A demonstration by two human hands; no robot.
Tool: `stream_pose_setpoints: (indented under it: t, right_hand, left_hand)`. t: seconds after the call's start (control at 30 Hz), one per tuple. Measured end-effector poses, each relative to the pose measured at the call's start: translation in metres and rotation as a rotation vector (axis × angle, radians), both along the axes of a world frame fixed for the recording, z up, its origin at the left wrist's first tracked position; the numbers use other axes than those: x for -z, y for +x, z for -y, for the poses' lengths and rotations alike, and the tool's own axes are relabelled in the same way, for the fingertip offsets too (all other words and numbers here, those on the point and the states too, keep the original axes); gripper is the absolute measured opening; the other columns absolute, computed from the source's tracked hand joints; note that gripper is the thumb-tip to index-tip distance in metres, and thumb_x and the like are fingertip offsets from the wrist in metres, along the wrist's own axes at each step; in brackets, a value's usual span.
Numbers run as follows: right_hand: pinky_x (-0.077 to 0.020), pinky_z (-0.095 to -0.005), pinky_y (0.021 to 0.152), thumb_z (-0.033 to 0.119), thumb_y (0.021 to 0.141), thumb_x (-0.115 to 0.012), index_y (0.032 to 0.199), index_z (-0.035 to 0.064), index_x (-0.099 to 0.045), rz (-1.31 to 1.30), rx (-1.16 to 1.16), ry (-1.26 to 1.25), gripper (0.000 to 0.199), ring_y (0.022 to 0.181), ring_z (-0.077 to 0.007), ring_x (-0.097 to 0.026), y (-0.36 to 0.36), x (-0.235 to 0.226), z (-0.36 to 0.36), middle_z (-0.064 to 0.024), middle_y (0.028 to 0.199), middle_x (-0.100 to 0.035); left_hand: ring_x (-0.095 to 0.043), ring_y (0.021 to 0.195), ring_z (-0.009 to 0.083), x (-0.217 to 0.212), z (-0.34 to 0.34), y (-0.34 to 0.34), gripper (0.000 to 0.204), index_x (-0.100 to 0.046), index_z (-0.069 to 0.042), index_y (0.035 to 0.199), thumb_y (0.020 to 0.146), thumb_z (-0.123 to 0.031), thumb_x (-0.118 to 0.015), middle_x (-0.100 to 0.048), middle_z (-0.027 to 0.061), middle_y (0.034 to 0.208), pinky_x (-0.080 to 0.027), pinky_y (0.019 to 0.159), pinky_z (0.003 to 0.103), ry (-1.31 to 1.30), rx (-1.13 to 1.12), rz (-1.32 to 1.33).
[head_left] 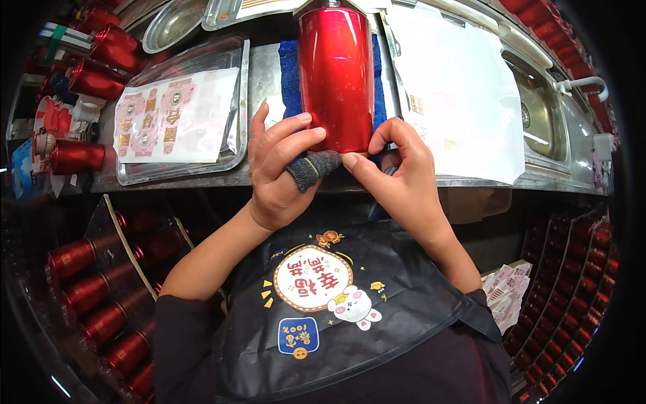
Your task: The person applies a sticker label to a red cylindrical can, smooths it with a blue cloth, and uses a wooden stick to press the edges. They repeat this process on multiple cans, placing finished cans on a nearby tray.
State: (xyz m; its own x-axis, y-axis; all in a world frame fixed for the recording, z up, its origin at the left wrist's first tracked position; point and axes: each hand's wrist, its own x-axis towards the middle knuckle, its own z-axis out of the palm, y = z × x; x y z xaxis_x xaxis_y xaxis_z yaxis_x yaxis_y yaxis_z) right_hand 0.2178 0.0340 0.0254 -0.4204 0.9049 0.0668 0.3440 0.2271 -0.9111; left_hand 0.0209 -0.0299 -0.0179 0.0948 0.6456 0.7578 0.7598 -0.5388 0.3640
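Observation:
A glossy red metal cylinder (pixel 335 74) lies on a blue towel (pixel 291 77), its near end at the counter's front edge. Against its lower left side rest the fingers of my left hand (pixel 279 158), partly curled. The thumb, in a grey knitted finger cover (pixel 315 170), presses at the near end. My right hand (pixel 400 168) is bent round the lower right edge, with thumb and index fingertip touching the rim. Whether a small piece lies between those two fingertips cannot be made out. The cylinder's far end meets a dark, shiny part at the top of the view.
On the left, a clear tray (pixel 235 145) carries a sheet of gold-and-pink decals (pixel 168 118). White paper (pixel 464 108) covers the right side, before a steel sink (pixel 538 118). Similar red cylinders (pixel 114 48) stand around, with racks of them (pixel 87 289) below. A metal bowl (pixel 173 25) sits behind.

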Motion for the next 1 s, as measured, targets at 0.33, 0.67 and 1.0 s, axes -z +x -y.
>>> stream_pose_setpoints:
  t: [0.33,0.67,1.0]
  right_hand:
    - [-0.0363,-0.0142,0.058,0.004,0.092,-0.069,0.102,0.0036,-0.057,-0.198,-0.066,-0.409,0.016,0.067,0.0029,-0.048,0.016,0.006,-0.008,0.0051,0.089,-0.055]
    - [-0.0354,-0.0177,0.056,-0.005,0.086,-0.065,0.110,-0.0003,-0.058,-0.119,0.005,-0.114,0.026,0.061,0.0005,-0.042,0.009,-0.003,0.021,-0.0013,0.102,-0.055]
    - [-0.0394,-0.0233,0.057,0.012,0.083,-0.081,0.101,0.0029,-0.055,-0.052,0.122,0.257,0.033,0.064,-0.0083,-0.047,-0.017,0.010,0.018,-0.0043,0.096,-0.055]
  left_hand:
    - [-0.061,0.124,0.0284,-0.024,-0.018,0.016,0.017,-0.066,-0.012,0.075,0.069,-0.012,-0.081,-0.069,0.0035,0.119,-0.029,0.116,0.064,0.005,0.030,-0.134]
    - [-0.060,0.126,0.0337,0.005,-0.009,0.018,0.056,-0.066,-0.007,0.120,0.069,-0.005,-0.088,-0.064,0.0074,0.127,-0.031,0.117,0.058,-0.066,-0.065,0.274]
    - [-0.064,0.121,0.0311,0.011,0.015,0.011,0.058,-0.060,-0.005,0.127,0.075,-0.001,-0.086,-0.064,0.0066,0.127,-0.030,0.119,0.057,-0.121,-0.073,0.315]
